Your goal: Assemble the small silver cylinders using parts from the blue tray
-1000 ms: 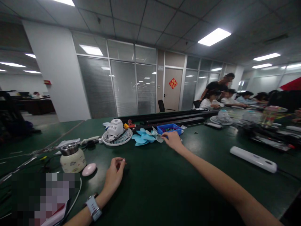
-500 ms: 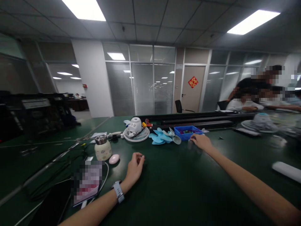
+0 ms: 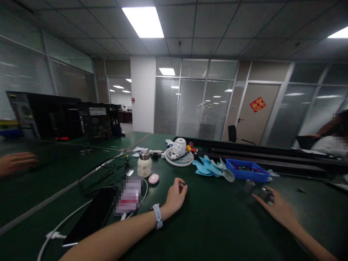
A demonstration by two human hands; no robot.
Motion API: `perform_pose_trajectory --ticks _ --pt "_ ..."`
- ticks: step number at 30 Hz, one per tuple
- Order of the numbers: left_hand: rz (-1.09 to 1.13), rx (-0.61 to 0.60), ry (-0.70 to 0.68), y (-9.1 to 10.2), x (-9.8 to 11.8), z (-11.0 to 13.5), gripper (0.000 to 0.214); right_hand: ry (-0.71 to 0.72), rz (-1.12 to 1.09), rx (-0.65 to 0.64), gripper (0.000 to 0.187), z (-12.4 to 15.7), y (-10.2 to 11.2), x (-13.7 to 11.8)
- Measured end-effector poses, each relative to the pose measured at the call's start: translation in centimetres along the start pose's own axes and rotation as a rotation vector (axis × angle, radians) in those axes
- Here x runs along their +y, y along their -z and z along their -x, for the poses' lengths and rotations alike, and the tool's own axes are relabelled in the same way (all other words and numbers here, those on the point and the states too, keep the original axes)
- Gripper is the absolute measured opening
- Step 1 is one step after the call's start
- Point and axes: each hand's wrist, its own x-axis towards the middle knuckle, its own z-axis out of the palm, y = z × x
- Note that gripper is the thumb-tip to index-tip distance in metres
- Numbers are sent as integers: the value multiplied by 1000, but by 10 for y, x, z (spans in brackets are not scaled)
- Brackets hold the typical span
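My right hand has its thumb and fingers around a small dark metal cylinder, low over the green table. A similar metal cylinder stands just left of it, blurred. Behind them lies a blue tray with small dark and coloured parts inside. My left hand rests near the table's middle, fingers curled toward the thumb; whatever may be between the fingertips is hidden. Close to it are a pink egg-shaped object and a cream bottle with a metal lid.
Blue fan blades and a white fan head on its grille lie at the back. Left are a phone, a dark tablet, cables and open computer cases. Another person's hand shows at the far left.
The view has turned left. My right hand has come back from beside the blue tray toward me and right, with a cylinder in its fingers. My left hand keeps its curled pose.
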Motion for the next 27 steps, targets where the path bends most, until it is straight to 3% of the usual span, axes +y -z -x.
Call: perform_pose_trajectory --ticks 4,9,12,16,19,22,27 --pt "-6 0 8 1 2 1 20 -163 -96 -44 69 -4 3 -3" --pt "9 -7 -8 3 7 3 21 -176 -130 18 56 13 15 -30" --pt "57 -56 -83 2 11 5 26 -65 -257 -103 60 43 9 -80" --pt "102 -125 -240 2 26 16 35 213 -458 -454 52 90 -18 -161" --pt "90 -188 -315 3 39 24 33 341 -532 -533 39 113 -34 -199" --pt "19 -265 -365 6 48 26 26 372 -483 -512 35 121 -43 -206" --pt "-84 -281 -399 13 57 20 21 419 -365 -464 42 121 -47 -193"
